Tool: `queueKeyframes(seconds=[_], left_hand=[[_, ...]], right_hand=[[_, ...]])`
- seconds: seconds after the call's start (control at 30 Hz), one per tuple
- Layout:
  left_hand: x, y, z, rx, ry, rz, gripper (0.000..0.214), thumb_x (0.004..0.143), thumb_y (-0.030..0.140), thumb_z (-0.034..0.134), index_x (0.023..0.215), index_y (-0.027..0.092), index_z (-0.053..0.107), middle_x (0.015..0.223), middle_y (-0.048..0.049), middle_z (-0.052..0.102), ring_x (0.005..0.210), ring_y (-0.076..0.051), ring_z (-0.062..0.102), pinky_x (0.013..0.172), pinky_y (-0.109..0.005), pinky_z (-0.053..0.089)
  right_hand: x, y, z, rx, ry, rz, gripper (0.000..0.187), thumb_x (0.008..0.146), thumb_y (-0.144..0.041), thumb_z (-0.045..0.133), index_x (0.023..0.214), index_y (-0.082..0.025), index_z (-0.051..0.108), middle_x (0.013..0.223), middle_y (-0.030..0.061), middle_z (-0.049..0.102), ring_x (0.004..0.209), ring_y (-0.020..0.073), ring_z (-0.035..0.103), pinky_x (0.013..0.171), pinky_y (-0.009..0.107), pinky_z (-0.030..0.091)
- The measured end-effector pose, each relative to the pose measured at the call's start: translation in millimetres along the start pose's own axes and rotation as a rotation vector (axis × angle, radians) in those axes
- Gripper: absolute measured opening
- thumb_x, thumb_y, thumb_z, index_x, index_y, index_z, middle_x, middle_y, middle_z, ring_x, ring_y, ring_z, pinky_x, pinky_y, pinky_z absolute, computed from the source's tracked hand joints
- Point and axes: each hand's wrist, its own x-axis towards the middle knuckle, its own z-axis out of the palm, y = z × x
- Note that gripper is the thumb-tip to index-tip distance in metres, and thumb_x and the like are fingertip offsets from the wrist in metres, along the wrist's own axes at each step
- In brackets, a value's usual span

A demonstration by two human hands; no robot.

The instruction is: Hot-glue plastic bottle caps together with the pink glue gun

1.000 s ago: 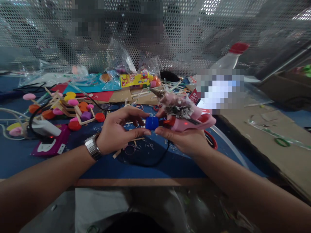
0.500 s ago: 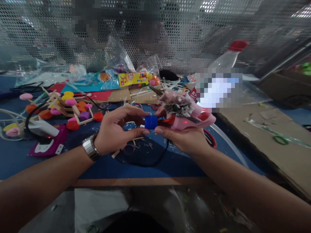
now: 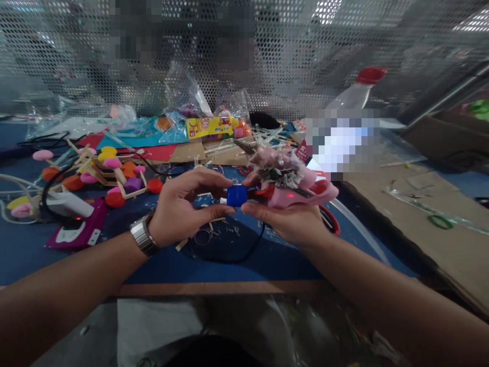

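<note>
My left hand (image 3: 183, 204) pinches a small blue bottle cap (image 3: 237, 195) between thumb and fingers, above the blue table top (image 3: 160, 260). A steel watch (image 3: 142, 235) sits on that wrist. My right hand (image 3: 290, 216) grips a pink glue gun (image 3: 301, 191) crusted with dried glue, a red light glowing on its side. The gun's red nozzle end meets the cap's right side. A black cord (image 3: 229, 257) loops down from the gun over the table.
A frame of wooden sticks with coloured caps (image 3: 110, 173) lies at the left, beside a white charger (image 3: 71, 204) on a purple card. Plastic bags of craft bits (image 3: 206, 122) are behind. A red-capped bottle (image 3: 355, 97) and brown cardboard (image 3: 416, 214) lie right. A perforated screen (image 3: 290, 46) stands behind.
Almost nothing differs. Both hands, with the cap and the glue gun, have stayed together and shifted only slightly with the camera.
</note>
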Motion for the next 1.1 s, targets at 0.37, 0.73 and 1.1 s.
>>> queueKeyframes(seconds=[0.37,0.73,1.1], left_hand=[[0.0,-2.1,0.0,-0.006,0.0,-0.002,0.036,0.068,0.03,0.091,0.099,0.02,0.076,0.099,-0.0093,0.075,0.085,-0.019,0.072,0.076,-0.032,0.066],[-0.1,-2.8,-0.8,-0.012,-0.008,0.002,0.036,0.068,0.027,0.091,0.101,0.02,0.077,0.101,-0.0093,0.076,0.084,-0.018,0.073,0.077,-0.032,0.066],[0.8,-3.2,-2.0,0.011,-0.01,0.009,0.038,0.066,0.028,0.093,0.1,0.02,0.078,0.098,-0.0093,0.076,0.084,-0.019,0.073,0.076,-0.032,0.065]], right_hand=[[-0.8,4.4,-0.5,-0.012,0.005,-0.006,0.035,0.071,-0.045,0.086,0.101,-0.032,0.073,0.101,0.0001,0.078,0.104,0.0262,0.072,0.101,0.047,0.057],[0.7,-3.2,4.9,0.048,0.023,-0.034,0.031,0.074,-0.039,0.084,0.101,-0.031,0.071,0.107,-0.0001,0.078,0.1,0.0246,0.074,0.093,0.042,0.062],[0.1,0.1,0.6,-0.012,0.008,0.07,0.036,0.069,-0.05,0.086,0.099,-0.033,0.077,0.102,-0.0017,0.079,0.101,0.0285,0.075,0.097,0.046,0.062]])
